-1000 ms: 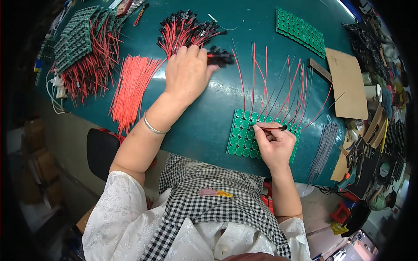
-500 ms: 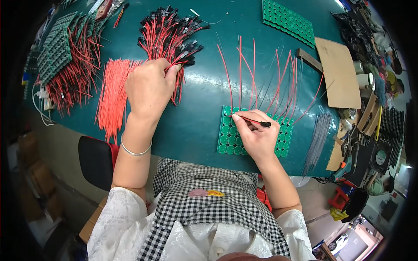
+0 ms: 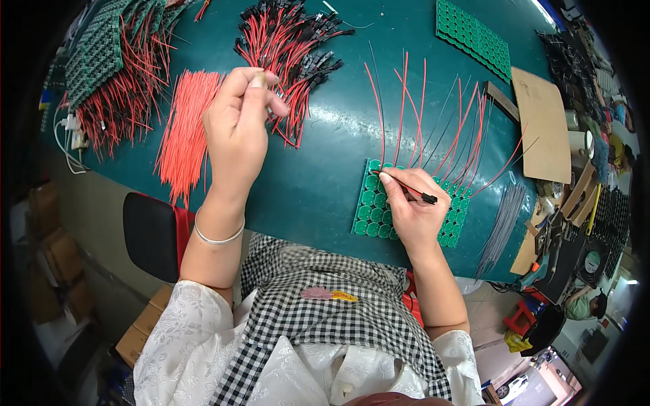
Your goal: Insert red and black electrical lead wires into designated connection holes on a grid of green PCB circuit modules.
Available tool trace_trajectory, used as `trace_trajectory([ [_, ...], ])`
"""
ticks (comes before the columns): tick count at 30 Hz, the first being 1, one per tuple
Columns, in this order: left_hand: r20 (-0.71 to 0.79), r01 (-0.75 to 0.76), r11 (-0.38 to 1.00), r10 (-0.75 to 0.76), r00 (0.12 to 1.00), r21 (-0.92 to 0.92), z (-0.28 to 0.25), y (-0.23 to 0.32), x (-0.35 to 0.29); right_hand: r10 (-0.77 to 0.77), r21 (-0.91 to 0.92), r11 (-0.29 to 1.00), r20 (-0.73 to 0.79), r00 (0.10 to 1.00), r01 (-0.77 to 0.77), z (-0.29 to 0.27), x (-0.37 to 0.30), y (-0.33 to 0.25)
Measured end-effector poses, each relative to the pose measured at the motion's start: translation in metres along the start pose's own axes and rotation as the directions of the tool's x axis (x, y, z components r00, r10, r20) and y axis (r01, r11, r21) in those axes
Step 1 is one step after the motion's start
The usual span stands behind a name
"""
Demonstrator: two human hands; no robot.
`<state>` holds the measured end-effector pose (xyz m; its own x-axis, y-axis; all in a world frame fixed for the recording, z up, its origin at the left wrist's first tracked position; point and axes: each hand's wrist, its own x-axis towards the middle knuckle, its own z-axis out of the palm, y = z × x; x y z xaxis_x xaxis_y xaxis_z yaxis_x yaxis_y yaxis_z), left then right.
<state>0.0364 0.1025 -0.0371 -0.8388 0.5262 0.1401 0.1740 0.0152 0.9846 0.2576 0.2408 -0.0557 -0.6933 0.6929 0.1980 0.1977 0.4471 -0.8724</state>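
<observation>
My right hand rests over a green circuit board panel of round sections. Between its thumb and fingers is a red-and-black connector lead, its black plug sticking out to the right and its wire end at the panel's upper left. Red and black wires rise from the panel's far edge. My left hand is raised beside a heap of red wire leads with black plugs. Its thumb and index finger are drawn together and another finger stands off; whatever they pinch, if anything, does not show.
Loose red wires lie left of my left hand. Wired green panels are stacked at far left, bare green panels at far right. Grey wires, a metal bar and a cardboard sheet sit on the right.
My left hand has lifted off the plug-lead heap and turned, fingers curling upward. My right hand keeps its grip on the lead over the panel. The whole view has shifted slightly.
</observation>
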Motion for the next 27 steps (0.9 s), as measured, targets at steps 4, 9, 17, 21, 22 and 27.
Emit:
trace_trajectory([
  [4,0.077,0.106,0.925,-0.084,0.993,-0.364,0.003,0.004,-0.012,-0.05,-0.024,0.998,0.002,0.999,0.05,0.0,0.0,0.003],
  [9,0.129,0.246,0.884,-0.211,0.969,-0.398,0.011,0.013,-0.026,-0.138,-0.061,0.989,-0.015,0.99,0.136,0.0,-0.002,0.008],
  [17,0.161,0.298,0.894,-0.258,0.953,-0.334,0.018,0.001,-0.054,-0.204,-0.081,0.976,0.008,0.979,0.204,0.001,-0.002,0.009],
  [21,0.194,0.293,0.911,-0.243,0.95,-0.291,0.024,-0.005,-0.063,-0.128,-0.124,0.984,0.023,0.992,0.129,0.002,-0.003,0.003],
  [22,0.207,0.278,0.917,-0.224,0.952,-0.287,0.025,-0.005,-0.065,-0.103,-0.134,0.985,0.034,0.994,0.107,0.002,-0.003,0.002],
  [27,0.21,0.284,0.9,-0.223,0.952,-0.33,0.03,-0.007,-0.071,-0.119,-0.176,0.976,0.066,0.991,0.129,0.004,0.007,-0.002],
])
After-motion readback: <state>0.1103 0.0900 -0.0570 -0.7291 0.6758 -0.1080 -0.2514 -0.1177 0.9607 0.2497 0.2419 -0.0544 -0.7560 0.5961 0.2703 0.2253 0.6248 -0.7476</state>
